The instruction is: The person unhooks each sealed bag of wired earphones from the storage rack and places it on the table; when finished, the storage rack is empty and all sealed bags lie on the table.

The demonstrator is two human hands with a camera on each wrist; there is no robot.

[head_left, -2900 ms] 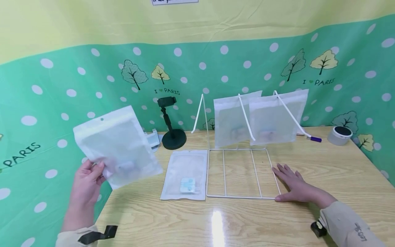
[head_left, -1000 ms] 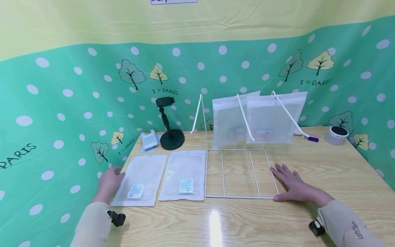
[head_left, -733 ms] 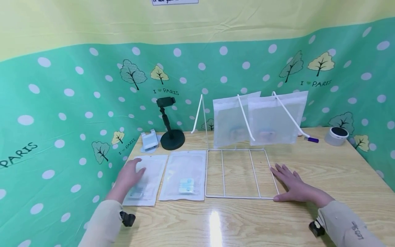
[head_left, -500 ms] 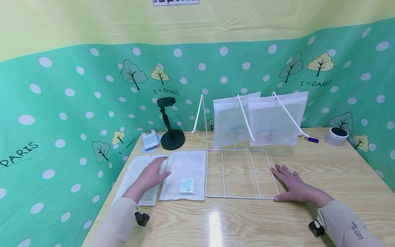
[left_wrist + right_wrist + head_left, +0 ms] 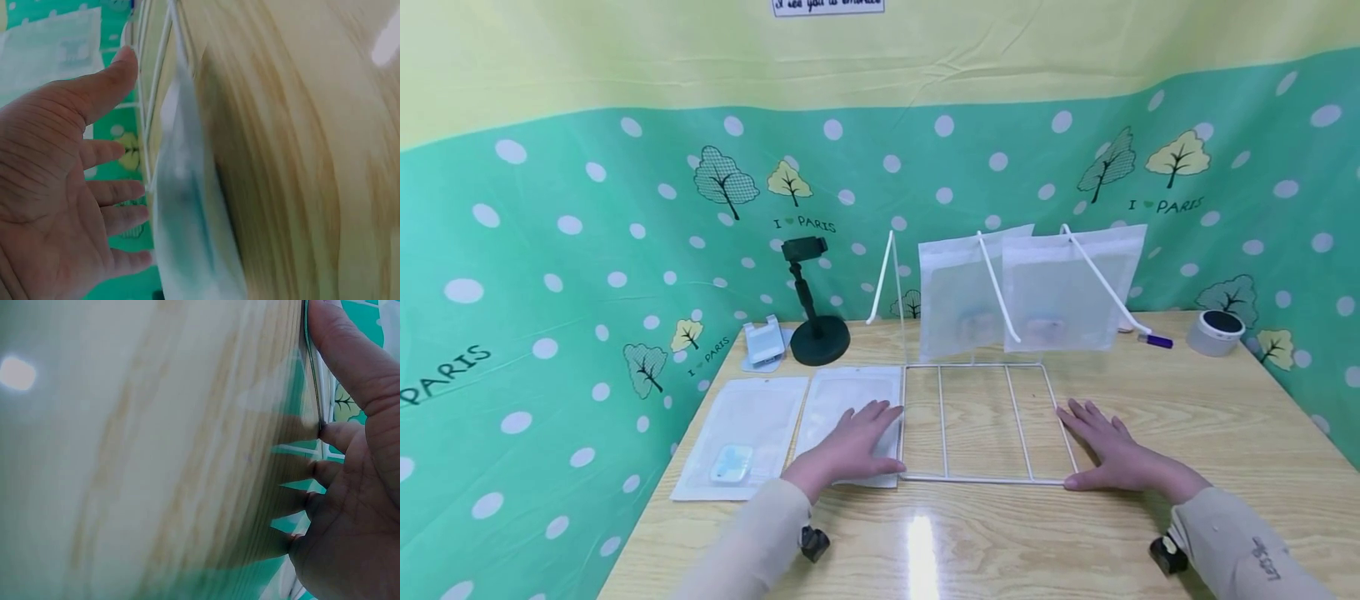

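Note:
My left hand (image 5: pixel 853 446) is stretched out over a white zip pouch (image 5: pixel 842 385), its fingertips at the left edge of a white wire rack (image 5: pixel 970 479). In the left wrist view, the same hand (image 5: pixel 69 187) has its fingers spread and holds nothing. The right hand (image 5: pixel 1108 450), fingers spread, rests at the rack's right edge, thumb at the front corner. Another zip pouch (image 5: pixel 760 417) with a small pale blue packet inside lies flat further left. Two more, a middle pouch (image 5: pixel 951 292) and a right pouch (image 5: pixel 1063 287), hang on the rack's prongs.
Behind the pouches stand a black phone stand (image 5: pixel 820 337) and a pale blue plastic holder (image 5: pixel 763 340). At the back right are a purple-capped pen (image 5: pixel 1157 341) and a round white device (image 5: pixel 1216 333). A patterned green curtain (image 5: pixel 550 375) closes off the back and left.
The left hand has laid its zip pouch flat at the far left and let go. It has then moved right, over the second pouch to the rack. The right hand stays put.

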